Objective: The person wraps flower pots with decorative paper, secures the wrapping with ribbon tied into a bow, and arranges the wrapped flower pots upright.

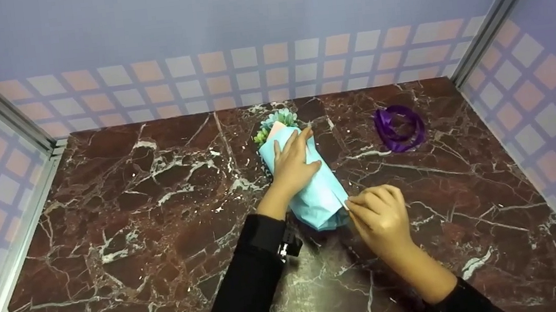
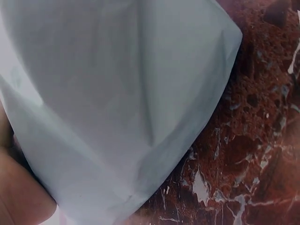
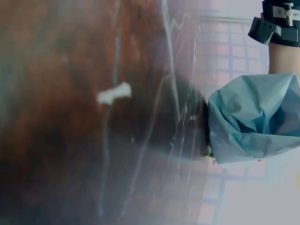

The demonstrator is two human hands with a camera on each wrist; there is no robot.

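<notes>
A bouquet wrapped in light blue paper (image 1: pixel 320 193) lies slantwise on the marbled table, its blue and green flowers (image 1: pixel 282 118) showing at the far end. My left hand (image 1: pixel 296 168) rests on the upper part of the wrap with fingers spread. At the lower right edge of the paper, my right hand (image 1: pixel 379 212) pinches a fold between thumb and fingertips. Paper (image 2: pixel 108 93) fills most of the left wrist view. Seen from the right wrist, the gathered bottom end of the wrap (image 3: pixel 253 122) is crumpled and partly hollow.
A coil of purple ribbon (image 1: pixel 400 128) lies to the right, toward the back of the table (image 1: pixel 162 230). Checked panels (image 1: pixel 222 22) close off the back and both sides. A black wrist camera (image 1: pixel 290 245) sits on my left wrist.
</notes>
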